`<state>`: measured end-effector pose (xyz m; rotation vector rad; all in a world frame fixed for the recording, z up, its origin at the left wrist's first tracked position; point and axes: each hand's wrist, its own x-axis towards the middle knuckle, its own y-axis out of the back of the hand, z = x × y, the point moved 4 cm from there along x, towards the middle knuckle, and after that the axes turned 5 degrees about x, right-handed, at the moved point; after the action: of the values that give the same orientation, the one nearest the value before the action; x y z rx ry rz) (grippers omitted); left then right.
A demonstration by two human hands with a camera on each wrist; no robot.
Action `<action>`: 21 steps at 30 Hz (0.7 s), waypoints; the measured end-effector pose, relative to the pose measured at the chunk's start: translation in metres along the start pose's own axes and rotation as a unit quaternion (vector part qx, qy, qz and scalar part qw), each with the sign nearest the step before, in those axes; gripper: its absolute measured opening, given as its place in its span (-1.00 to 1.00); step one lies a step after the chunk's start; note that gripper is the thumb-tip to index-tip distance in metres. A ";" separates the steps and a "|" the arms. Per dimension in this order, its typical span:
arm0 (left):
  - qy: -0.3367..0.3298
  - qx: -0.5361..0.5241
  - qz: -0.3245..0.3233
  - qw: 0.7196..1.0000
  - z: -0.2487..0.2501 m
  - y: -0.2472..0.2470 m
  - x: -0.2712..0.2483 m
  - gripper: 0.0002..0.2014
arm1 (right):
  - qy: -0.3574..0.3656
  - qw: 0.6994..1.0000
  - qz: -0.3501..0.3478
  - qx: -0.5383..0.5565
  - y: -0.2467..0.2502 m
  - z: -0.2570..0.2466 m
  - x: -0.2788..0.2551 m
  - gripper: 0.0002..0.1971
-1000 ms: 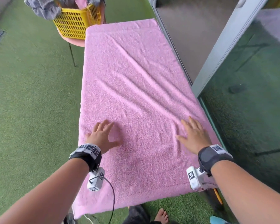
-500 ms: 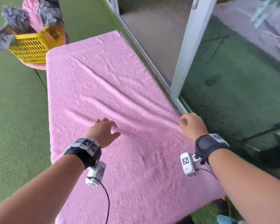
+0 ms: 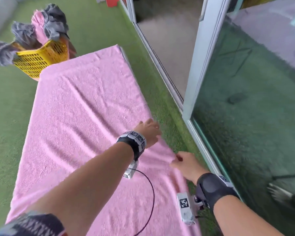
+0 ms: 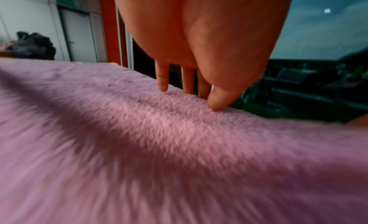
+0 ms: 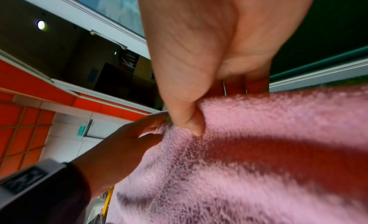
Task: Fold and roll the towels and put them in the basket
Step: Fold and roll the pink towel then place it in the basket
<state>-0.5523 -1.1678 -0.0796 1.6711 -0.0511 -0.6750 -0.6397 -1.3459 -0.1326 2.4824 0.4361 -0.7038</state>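
Note:
A large pink towel (image 3: 78, 120) lies spread over a table, creased diagonally. My right hand (image 3: 182, 162) pinches its right edge between thumb and fingers and lifts a small fold; the wrist view shows the thumb (image 5: 191, 122) pressed into the pile. My left hand (image 3: 150, 132) reaches across to the same edge a little farther away. Its straight fingers (image 4: 163, 79) and thumb tip touch the pink towel (image 4: 159, 141) at the rim without a clear pinch. A yellow basket (image 3: 41, 60) at the far left corner holds grey and pink towels (image 3: 53, 24).
A sliding glass door with a pale frame (image 3: 199, 68) runs close along the right side of the table. Green artificial turf (image 3: 7, 103) covers the floor on the left and in the narrow gap on the right. A cable (image 3: 152, 193) trails from my left wrist over the towel.
My left hand has crossed from the middle of the towel to its right edge. My right hand has slid back along that edge and now pinches it. The view has swung right.

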 end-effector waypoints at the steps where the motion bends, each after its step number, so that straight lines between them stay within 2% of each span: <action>1: -0.009 0.017 0.002 1.000 0.000 0.003 0.005 -0.62 | 0.009 1.000 -0.011 0.025 0.003 0.000 0.003 -0.85; 3: -0.029 0.038 0.029 0.998 0.001 0.010 0.012 -0.72 | 0.018 0.997 -0.029 0.074 0.008 0.000 0.007 -0.88; 6: -0.051 0.050 0.055 0.996 0.002 0.017 0.018 -0.75 | 0.028 0.990 -0.068 0.122 0.009 -0.006 0.010 -0.78; 8: -0.064 0.021 0.055 0.996 0.002 0.022 0.023 -0.76 | 0.029 0.986 -0.078 0.144 0.009 -0.009 0.015 -0.71; 10: -0.054 -0.014 0.048 0.997 0.000 0.029 0.029 -0.78 | 0.042 0.983 -0.066 0.166 0.014 -0.016 0.018 -0.70; 15: -0.023 -0.027 0.071 0.997 -0.003 0.039 0.048 -0.84 | 0.063 0.970 0.023 0.233 0.032 -0.023 0.024 -0.83; 17: -0.006 -0.031 0.091 0.995 -0.002 0.038 0.057 -0.84 | 0.060 0.975 0.062 0.203 0.035 -0.015 0.031 -0.82; 19: 0.015 -0.034 0.104 0.994 0.002 0.032 0.063 -0.84 | 0.043 0.988 0.081 0.122 0.035 -0.005 0.038 -0.82; 21: 0.024 -0.039 0.086 0.995 0.008 0.022 0.065 -0.79 | 0.028 0.995 0.087 0.047 0.034 0.003 0.042 -0.85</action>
<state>-0.4949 -1.2054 -0.0859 1.5857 -0.1311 -0.5018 -0.5925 -1.3684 -0.1451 2.5944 0.2079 -0.5975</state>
